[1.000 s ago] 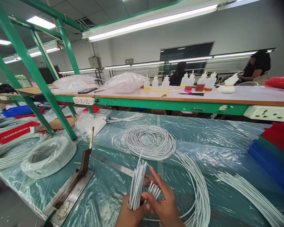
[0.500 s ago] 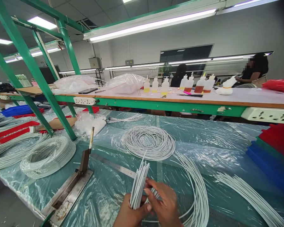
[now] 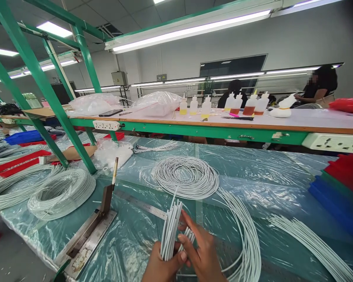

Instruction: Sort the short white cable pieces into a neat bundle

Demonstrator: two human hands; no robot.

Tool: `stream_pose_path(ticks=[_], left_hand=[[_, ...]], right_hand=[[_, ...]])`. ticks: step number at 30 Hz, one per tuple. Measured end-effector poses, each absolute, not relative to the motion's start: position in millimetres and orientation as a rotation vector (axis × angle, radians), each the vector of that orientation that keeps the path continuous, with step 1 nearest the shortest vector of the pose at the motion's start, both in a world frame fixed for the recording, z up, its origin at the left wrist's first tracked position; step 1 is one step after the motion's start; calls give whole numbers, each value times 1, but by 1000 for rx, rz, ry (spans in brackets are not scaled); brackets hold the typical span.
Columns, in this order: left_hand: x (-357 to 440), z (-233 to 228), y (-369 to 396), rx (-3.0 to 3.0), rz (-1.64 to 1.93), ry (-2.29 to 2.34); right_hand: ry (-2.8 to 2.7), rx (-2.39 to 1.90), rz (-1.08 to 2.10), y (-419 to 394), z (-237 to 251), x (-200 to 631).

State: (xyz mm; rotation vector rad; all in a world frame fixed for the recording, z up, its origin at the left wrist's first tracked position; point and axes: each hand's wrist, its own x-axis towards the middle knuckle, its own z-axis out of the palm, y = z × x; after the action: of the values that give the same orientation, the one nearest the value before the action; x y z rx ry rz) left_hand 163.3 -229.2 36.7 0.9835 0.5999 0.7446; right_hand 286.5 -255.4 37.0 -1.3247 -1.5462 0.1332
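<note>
My left hand is wrapped round an upright bundle of white wires, with the cut ends pointing up and one end standing above the others. Close against it on the right, my right hand has its thumb and fingers on a smaller group of white wire ends. The forefinger is raised beside the bundle. My palms hide the lower part of the wires. A loose curved hank of white wires runs down just right of my right hand.
A steel ruler lies behind my hands. Left stands a lever cutter, beyond it a wrapped wire coil. Another coil lies ahead, more cut wires right. A shelf carries bottles; people sit behind.
My right hand's forefinger has lifted and straightened, and the hand has turned slightly more upright. The bundle in my left hand has shifted a little left. The view has moved slightly.
</note>
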Motion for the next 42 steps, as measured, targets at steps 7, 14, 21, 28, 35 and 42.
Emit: stream_pose_path(ticks=[7,14,21,28,35,42], left_hand=[[165,33,-231,950,729,576],[166,32,-231,942,745,577],[159,36,-230,979,791,692],[157,30,-233,912,765,812],[155,24,-233,991,735,845],[159,33,-238,855,819,837]], right_hand=[[-1546,-1272,-22,-257,38,286],[-1461,-1268,-2,-257,32,285],[-1262,-1141,796,-261,40,288],[-1111,-1271,1068,-263,44,301],[-1169,-1360,942,-265,33,308],[-987,-1200,1038,-262,45,295]])
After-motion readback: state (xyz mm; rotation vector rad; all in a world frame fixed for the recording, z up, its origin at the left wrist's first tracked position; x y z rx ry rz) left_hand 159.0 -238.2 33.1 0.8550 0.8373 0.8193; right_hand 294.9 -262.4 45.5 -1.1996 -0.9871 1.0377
